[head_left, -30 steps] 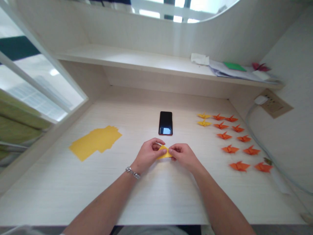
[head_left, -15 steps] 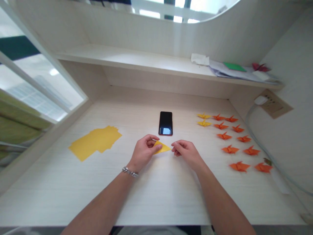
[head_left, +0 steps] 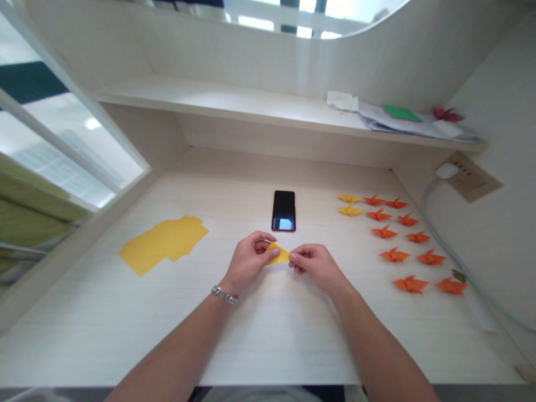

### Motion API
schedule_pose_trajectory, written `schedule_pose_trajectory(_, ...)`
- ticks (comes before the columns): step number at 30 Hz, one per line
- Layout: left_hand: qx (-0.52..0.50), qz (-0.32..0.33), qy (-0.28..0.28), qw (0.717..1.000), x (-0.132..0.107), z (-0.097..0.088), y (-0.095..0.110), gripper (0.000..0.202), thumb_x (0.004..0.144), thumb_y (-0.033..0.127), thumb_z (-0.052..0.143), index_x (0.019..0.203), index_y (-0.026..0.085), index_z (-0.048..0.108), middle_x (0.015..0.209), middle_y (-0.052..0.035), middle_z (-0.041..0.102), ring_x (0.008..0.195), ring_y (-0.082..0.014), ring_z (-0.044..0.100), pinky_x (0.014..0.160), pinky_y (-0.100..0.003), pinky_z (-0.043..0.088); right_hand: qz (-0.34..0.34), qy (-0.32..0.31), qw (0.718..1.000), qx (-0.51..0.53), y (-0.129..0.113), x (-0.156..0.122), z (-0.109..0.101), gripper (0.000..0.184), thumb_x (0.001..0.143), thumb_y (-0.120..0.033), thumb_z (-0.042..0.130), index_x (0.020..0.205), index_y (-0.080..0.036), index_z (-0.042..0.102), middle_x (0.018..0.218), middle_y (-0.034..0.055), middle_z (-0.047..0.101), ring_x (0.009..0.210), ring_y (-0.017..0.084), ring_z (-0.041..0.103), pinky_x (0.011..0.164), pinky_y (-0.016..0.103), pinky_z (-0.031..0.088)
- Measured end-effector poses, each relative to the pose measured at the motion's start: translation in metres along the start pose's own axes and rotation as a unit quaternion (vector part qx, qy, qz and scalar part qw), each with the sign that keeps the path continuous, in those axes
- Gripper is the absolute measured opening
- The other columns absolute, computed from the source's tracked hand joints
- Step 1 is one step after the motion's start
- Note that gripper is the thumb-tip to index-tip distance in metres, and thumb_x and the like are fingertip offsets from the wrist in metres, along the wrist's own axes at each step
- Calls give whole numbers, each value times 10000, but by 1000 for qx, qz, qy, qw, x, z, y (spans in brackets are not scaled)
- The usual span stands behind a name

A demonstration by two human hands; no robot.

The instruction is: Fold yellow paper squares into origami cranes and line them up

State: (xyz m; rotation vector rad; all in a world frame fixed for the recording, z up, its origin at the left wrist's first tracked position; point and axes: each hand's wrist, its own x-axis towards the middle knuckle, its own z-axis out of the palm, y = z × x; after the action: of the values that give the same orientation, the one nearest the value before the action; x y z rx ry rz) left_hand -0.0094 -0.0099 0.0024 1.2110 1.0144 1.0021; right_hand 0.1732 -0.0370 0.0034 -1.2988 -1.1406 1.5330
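Between my two hands, just above the desk, is a small folded piece of yellow paper [head_left: 282, 255], roughly triangular. My left hand [head_left: 250, 258] grips its left side, the thumb lying on top. At the paper's right corner, my right hand [head_left: 315, 262] pinches the tip between thumb and fingers. A black phone [head_left: 284, 207] lies flat behind the paper. Spread sheets of yellow paper [head_left: 165, 240] overlap on the desk to the left. Two yellow paper cranes [head_left: 349, 211] and several orange paper cranes [head_left: 394, 255] stand in rows on the right.
A shelf [head_left: 234, 106] runs along the back, bearing papers [head_left: 410, 125], a green sheet [head_left: 402, 114] and a dark red folded piece [head_left: 447, 115]. On the right wall a white plug [head_left: 447, 171] sits in a socket panel, its cable [head_left: 444, 234] hanging beside the cranes.
My right hand has moved slightly left and closed on the yellow paper's right corner. My left hand has shifted a little to the right, still holding the paper.
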Motion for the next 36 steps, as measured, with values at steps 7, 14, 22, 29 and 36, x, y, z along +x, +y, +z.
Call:
schedule_pose_trajectory(7, 11, 1, -5, 1000, -1, 2, 2, 282, 681, 248, 731, 908, 152, 594, 714, -26, 681, 664, -147, 643, 619, -242, 491, 47, -11, 999, 19, -3, -2, 0, 346, 664, -454, 718, 741, -119, 683, 642, 57, 682, 486, 91, 546, 512, 228, 437)
schedule_pose_trajectory(14, 20, -2, -15, 1000, -1, 2, 0, 287, 676, 262, 733, 912, 156, 610, 725, -39, 693, 678, -161, 653, 621, -250, 492, 19, 4, 1000, -7, 5, 4, 4, 322, 674, -434, 714, 735, -118, 699, 628, 58, 677, 472, 88, 523, 478, 214, 423)
schedule_pose_trajectory(22, 10, -37, -19, 999, 1, 1, -1, 324, 647, 297, 756, 910, 139, 650, 741, -59, 704, 690, -175, 663, 640, -263, 502, -12, 38, 992, -121, -3, -1, 7, 211, 731, -327, 635, 702, -129, 701, 623, 54, 679, 467, 99, 528, 456, 211, 395)
schedule_pose_trajectory(29, 37, -37, -20, 998, 2, 3, -1, 235, 677, 355, 719, 737, 133, 672, 692, -45, 686, 636, -159, 631, 571, -235, 471, -20, 25, 989, -141, -3, -1, 9, 190, 746, -291, 609, 706, -128, 699, 627, 54, 681, 486, 104, 548, 482, 215, 419)
schedule_pose_trajectory(36, 41, -26, 30, 998, 5, -6, -2, 243, 658, 363, 733, 737, 140, 677, 677, -37, 681, 610, -157, 616, 549, -229, 457, 2, 14, 999, -49, -3, 1, -11, 254, 689, -369, 689, 753, -124, 675, 637, 46, 675, 489, 96, 544, 498, 222, 440)
